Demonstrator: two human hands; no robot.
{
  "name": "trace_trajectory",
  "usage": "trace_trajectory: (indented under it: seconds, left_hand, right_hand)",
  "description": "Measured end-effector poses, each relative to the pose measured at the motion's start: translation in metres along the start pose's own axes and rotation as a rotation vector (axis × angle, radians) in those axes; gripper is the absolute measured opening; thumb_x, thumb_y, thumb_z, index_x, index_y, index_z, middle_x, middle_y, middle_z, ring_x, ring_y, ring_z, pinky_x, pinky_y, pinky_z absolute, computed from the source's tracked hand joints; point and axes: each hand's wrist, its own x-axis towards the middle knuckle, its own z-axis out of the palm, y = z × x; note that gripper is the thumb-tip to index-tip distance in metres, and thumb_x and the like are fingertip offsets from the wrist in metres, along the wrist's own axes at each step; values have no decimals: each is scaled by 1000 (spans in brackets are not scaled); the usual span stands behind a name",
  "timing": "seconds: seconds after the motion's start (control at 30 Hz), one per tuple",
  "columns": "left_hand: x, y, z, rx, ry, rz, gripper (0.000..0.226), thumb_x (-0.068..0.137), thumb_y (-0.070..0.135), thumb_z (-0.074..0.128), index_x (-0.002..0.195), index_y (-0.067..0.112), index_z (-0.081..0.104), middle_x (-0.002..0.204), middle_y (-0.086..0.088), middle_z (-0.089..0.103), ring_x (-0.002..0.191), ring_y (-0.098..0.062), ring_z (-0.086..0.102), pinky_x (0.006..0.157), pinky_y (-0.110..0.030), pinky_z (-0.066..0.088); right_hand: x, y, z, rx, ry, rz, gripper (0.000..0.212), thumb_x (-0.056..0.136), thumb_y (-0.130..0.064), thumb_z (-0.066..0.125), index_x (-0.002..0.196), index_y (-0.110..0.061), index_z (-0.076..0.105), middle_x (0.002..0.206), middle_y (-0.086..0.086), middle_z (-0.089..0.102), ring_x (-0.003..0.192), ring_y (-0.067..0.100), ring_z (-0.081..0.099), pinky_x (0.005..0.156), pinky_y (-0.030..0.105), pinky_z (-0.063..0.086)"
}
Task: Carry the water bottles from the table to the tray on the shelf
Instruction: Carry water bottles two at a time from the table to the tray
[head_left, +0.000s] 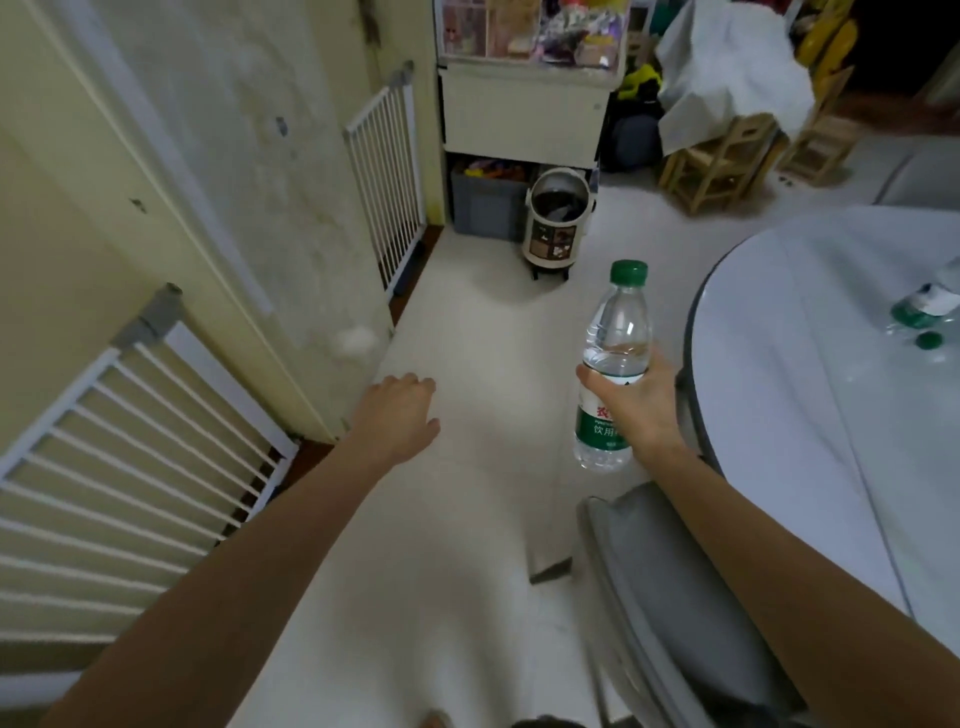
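Observation:
My right hand (641, 402) grips a clear water bottle (613, 332) with a green cap and green label, held upright over the floor just left of the round white table (779, 389). Another green-labelled bottle (930, 306) lies on its side near the table's right edge, partly cut off by the frame. My left hand (400, 410) hangs palm down over the floor, holding nothing, fingers loosely curled. A shelf unit (519, 104) stands at the far end of the passage; no tray is visible on it.
A white baby gate (387, 171) and a second one (119, 457) line the left wall. A round bin (556, 223) and grey crate (485, 202) sit below the shelf. A grey chair (675, 597) stands beside the table. Small wooden chairs (727, 161) are at the back right.

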Motion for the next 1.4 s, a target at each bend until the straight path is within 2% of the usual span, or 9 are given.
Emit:
trace_trajectory:
  seconds: [0.2, 0.4, 0.57, 0.73, 0.87, 1.1, 1.4]
  left_hand:
    - [82, -16, 12, 40, -72, 144, 47, 97, 37, 49, 137, 13, 48, 129, -8, 56, 114, -27, 55, 93, -38, 46]
    - [210, -18, 0, 132, -94, 216, 46, 97, 37, 47, 136, 12, 48, 130, -9, 54, 114, -27, 54, 93, -37, 45]
    - [321, 6, -35, 127, -87, 286, 46, 97, 35, 49, 136, 11, 48, 130, -10, 54, 114, -28, 54, 91, -38, 46]
    - [429, 60, -49, 133, -110, 451, 45, 96, 34, 50, 135, 12, 49, 131, -10, 53, 116, -29, 52, 93, -39, 45]
    - [514, 120, -47, 167, -145, 660, 42, 96, 34, 50, 132, 12, 51, 129, -9, 53, 115, -28, 52, 89, -38, 45]
    - [623, 234, -90, 98, -137, 990, 48, 95, 34, 53, 139, 16, 47, 137, -6, 50, 124, -27, 49, 96, -39, 43]
    - [657, 398, -87, 74, -233, 1266, 50, 95, 32, 54, 140, 15, 44, 138, -8, 49, 125, -28, 48, 96, -41, 45]
  right_hand:
    - [51, -4, 19, -29, 111, -9, 46, 75, -16, 81, 108, -24, 50, 88, -17, 58, 76, 3, 60, 64, 11, 44]
    - [153, 16, 44, 84, 227, 51, 42, 74, -15, 81, 106, -19, 53, 87, -14, 61, 74, 3, 62, 63, 13, 45]
    - [237, 4, 52, 77, 230, 90, 44, 73, -14, 82, 103, -22, 51, 86, -16, 60, 73, 2, 62, 61, 11, 45]
    - [301, 2, 28, 52, 327, 115, 47, 71, -15, 84, 109, -15, 56, 94, -6, 68, 82, 8, 68, 69, 19, 53]
    - [342, 17, 0, 38, 504, 163, 50, 70, -18, 84, 112, -15, 57, 101, 4, 69, 89, 18, 70, 77, 31, 58]
    - [394, 20, -41, 112, 968, 311, 46, 70, -18, 84, 106, -15, 56, 96, 2, 69, 86, 15, 69, 73, 27, 56]
    - [398, 40, -119, 199, 1371, 406, 41, 69, -15, 83, 100, -20, 56, 92, 0, 68, 82, 14, 68, 71, 26, 54]
